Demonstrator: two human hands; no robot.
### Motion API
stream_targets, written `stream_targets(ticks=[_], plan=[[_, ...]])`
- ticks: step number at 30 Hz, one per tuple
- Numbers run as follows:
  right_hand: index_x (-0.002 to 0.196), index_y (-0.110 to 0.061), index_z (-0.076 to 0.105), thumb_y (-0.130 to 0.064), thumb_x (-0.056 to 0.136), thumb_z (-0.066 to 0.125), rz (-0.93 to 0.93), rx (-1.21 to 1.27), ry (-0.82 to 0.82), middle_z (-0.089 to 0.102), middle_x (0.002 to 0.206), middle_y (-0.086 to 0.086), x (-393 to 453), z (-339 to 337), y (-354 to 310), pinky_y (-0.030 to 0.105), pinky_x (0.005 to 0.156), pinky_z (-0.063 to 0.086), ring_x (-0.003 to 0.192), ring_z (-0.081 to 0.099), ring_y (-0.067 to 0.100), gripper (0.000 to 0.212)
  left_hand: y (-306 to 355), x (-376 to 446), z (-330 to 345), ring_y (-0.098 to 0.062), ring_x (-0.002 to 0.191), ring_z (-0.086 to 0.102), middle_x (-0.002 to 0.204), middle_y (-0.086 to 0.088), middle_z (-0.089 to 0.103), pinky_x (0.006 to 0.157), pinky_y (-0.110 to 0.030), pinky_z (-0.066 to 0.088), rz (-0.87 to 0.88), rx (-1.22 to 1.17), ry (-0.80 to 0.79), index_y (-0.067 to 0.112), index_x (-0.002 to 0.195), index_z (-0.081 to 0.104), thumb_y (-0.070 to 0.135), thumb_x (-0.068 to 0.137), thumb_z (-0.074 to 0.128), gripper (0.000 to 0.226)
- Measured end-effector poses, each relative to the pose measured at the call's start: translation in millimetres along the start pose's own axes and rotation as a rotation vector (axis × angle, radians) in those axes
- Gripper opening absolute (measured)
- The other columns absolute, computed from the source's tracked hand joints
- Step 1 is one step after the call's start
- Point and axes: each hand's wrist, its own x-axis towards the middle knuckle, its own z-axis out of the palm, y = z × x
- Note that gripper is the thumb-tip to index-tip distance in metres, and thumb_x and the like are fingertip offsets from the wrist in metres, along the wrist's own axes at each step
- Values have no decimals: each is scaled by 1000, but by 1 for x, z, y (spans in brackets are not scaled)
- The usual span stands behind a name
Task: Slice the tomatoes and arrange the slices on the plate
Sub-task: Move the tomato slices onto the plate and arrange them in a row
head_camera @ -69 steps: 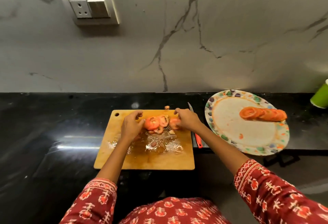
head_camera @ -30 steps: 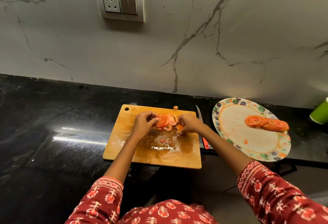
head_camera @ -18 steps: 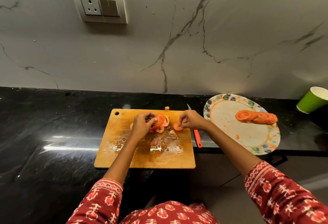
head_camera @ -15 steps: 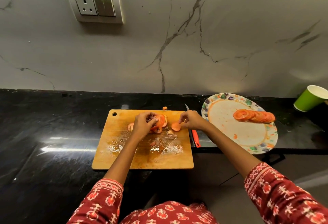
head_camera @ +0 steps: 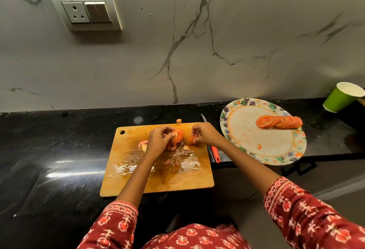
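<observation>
Slicing apparently finished, judging by the knife [head_camera: 214,151] lying set down between the cutting board [head_camera: 158,173] and the plate [head_camera: 262,148], red handle near, blade pointing far. Arranging partly done: one overlapping row of tomato slices [head_camera: 279,122] lying across the far right part of the plate, the rest of its face bare but for juice smears and a small scrap. Still on the board: a stack of slices [head_camera: 178,135] pinched upright in the curled fingers of the left hand [head_camera: 158,142], a single slice [head_camera: 191,139] gripped between thumb and fingertips of the right hand [head_camera: 205,135], an end piece [head_camera: 142,145] just left of the left hand, a few scraps among the juice and seeds in the middle. One small bit [head_camera: 178,120] off the board on the black counter [head_camera: 59,150], just beyond the far edge. Left to do, by the look of it: carrying the held slices across to the plate, laying them beside or after the existing row, perhaps gathering the stray pieces. Unclear whether any whole tomato remains; none in view. Green paper cup [head_camera: 342,97] at the far right, well apart from the work.
</observation>
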Motion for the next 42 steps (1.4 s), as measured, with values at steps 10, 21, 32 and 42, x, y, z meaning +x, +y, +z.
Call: stream_targets(ticks=[10, 21, 32, 42], plan=[[96, -2, 71, -1, 81, 66, 113, 139, 208, 68, 87, 12, -36, -66, 59, 24, 71, 45, 78, 61, 21, 16, 53, 35, 45, -5, 74, 60, 83, 5, 63, 66, -18, 50, 150, 23, -127, 14, 90, 67, 5, 85, 63, 11], [93, -1, 72, -2, 82, 67, 491, 187, 418, 70, 100, 14, -66, -142, 179, 28, 76, 49, 84, 60, 20, 12, 108, 77, 139, -5, 74, 60, 77, 6, 65, 69, -11, 45, 249, 66, -239, 10, 87, 70, 2, 82, 66, 11], [97, -4, 70, -9, 85, 66, 492, 101, 341, 68, 101, 13, -45, -133, 211, 25, 73, 47, 93, 62, 22, 14, 121, 95, 193, -12, 79, 62, 90, -7, 71, 80, -28, 52, 232, 76, -278, 6, 92, 71, 5, 82, 67, 11], [98, -5, 67, -5, 80, 67, 218, 171, 249, 67, 96, 10, -46, -153, 217, 23, 74, 52, 82, 60, 13, 17, 145, 112, 218, -16, 77, 64, 84, -4, 72, 76, -39, 53, 326, 150, -287, 10, 85, 73, 6, 80, 69, 7]])
